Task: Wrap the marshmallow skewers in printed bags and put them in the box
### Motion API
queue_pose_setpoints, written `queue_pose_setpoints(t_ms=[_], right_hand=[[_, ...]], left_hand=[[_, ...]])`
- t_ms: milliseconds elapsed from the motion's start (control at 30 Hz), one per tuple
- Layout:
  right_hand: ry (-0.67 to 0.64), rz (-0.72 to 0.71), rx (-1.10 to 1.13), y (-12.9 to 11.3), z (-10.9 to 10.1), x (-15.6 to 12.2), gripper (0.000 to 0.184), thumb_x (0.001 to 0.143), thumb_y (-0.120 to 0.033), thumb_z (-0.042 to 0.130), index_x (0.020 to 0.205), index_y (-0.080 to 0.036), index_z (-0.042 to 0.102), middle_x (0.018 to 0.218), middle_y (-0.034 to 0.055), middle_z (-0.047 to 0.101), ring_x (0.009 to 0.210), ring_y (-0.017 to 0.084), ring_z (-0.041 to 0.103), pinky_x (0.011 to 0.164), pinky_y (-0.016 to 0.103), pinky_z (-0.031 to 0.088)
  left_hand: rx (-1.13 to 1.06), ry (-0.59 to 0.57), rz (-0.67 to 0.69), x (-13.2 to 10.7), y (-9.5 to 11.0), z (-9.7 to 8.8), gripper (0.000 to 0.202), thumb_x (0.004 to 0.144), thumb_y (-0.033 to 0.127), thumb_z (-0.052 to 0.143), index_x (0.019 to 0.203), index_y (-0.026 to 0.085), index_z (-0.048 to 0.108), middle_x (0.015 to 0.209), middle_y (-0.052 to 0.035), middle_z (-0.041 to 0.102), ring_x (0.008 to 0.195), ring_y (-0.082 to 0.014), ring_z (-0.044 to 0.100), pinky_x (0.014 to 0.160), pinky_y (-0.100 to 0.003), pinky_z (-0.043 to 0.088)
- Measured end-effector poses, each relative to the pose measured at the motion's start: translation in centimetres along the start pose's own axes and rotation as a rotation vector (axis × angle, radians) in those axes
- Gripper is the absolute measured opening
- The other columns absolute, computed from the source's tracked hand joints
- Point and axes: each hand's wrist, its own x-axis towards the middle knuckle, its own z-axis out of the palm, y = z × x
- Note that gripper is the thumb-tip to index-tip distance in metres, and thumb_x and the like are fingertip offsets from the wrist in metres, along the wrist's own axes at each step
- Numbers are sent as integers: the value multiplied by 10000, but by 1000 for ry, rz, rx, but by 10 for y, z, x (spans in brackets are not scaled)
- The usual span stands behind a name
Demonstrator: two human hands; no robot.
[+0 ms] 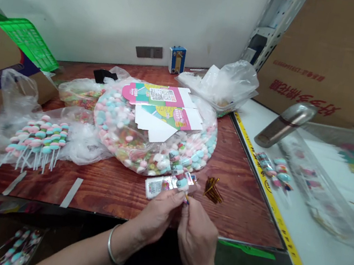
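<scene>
At the table's front edge my left hand (160, 214), with a silver bangle on its wrist, pinches the gathered end of a clear printed wrapper around a marshmallow lollipop (183, 182). Close beside it, my right hand (198, 227) is closed at the same spot, its fingertips on a thin gold twist tie (186, 197). Both sets of fingertips nearly meet. Just behind my left hand lie small printed plastic bags (156, 187). A loose pile of gold twist ties (214, 190) rests to the right of the wrapped lollipop.
A big round bag of pastel marshmallows (110, 139) carries flattened printed cartons (164, 107). Unwrapped marshmallow lollipops (41, 136) lie left on plastic. On the right are wrapped lollipops (276, 170), a metal flask (284, 124) and a clear bin (316, 198). A box below holds more lollipops (20, 246).
</scene>
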Motion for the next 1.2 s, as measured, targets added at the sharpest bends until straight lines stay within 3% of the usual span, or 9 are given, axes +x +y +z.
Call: queue_pose_setpoints(t_ms=[167,267,333,433,533,667,800,1033,1200], right_hand=[[-615,672,1380,-18,12,-29,371,869,-501,538,654,-216,435,468,-110,309,318,40,188,325,186,212],[-798,717,1776,-20,25,-40,443,836,-569,539,609,-224,379,418,-134,246,249,41,151,266,192,242],[-825,627,1538,-15,21,-35,440,869,-580,487,634,-210,445,431,-101,361,282,74,335,335,220,360],[-574,346,670,0,0,-18,317,916,-446,496,774,-184,603,699,14,620,656,147,602,642,279,460],[-238,84,-62,17,-10,-8,185,919,-314,509,924,-200,655,913,58,656,880,202,583,791,328,397],[-195,-133,-572,29,8,-10,144,908,-220,514,853,-186,644,828,65,636,789,218,545,695,330,342],[-106,-253,-791,32,16,-7,227,898,-159,496,680,-188,554,664,44,562,633,188,493,617,311,307],[305,-227,-888,-4,-25,11,84,924,-219,520,875,-164,561,705,12,581,610,137,509,523,247,301],[219,-383,-753,-34,-2,7,237,950,-202,483,714,-197,497,587,-8,461,531,143,410,528,283,272]], left_hand=[[201,-167,-181,-19,12,-32,324,679,381,782,877,125,762,873,-128,726,868,-248,665,793,-322,486],[152,-233,-193,-25,11,-41,331,630,376,809,821,110,761,1000,-160,718,961,-284,652,846,-345,482],[163,-167,-139,-25,13,-46,289,671,371,780,805,116,758,960,-148,729,918,-272,663,835,-353,488],[278,46,57,-20,24,-55,219,735,352,739,780,138,754,823,-99,739,795,-215,670,798,-326,493],[457,189,207,-16,38,-64,208,765,348,721,833,155,757,735,-51,724,694,-165,644,767,-302,494],[837,223,310,-20,46,-63,152,812,296,678,832,168,757,722,-23,698,734,-153,628,745,-260,475],[1060,231,459,-23,47,-59,126,835,259,648,844,183,747,885,-46,715,880,-184,649,807,-274,494],[1809,100,695,-20,35,-54,277,881,63,435,926,175,684,875,-77,639,815,-191,560,729,-326,474],[1860,40,812,-12,17,-35,185,915,167,461,876,173,642,766,-49,584,711,-178,517,629,-293,430]])
